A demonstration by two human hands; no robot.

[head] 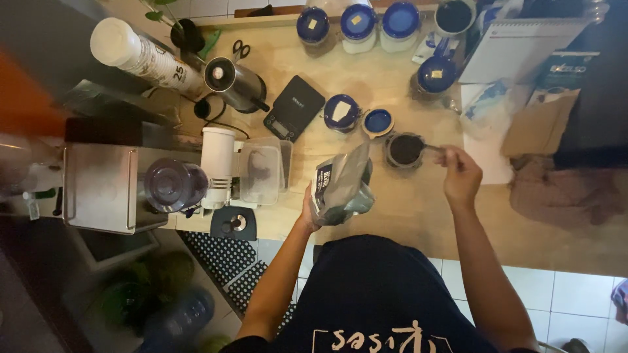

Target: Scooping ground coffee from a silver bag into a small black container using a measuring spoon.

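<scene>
Two hands are engaged over the wooden desk (405, 209). A grey foil coffee bag (343, 186) is gripped from below by the left hand (307, 212), its fingers wrapped closed around the bag's lower part, and the bag is held tilted just beside an open jar of dark grounds (405, 150). A small scoop handle (435, 149), reaching to the jar's rim, is pinched by the narrowly closed fingers of the right hand (461, 175). For clean scooping, the bag's mouth is best kept close to the jar and steady, with the scoop held level so that no grounds are spilled. The jar's blue lid (377, 121) lies just behind it, near a black digital scale (294, 108).
</scene>
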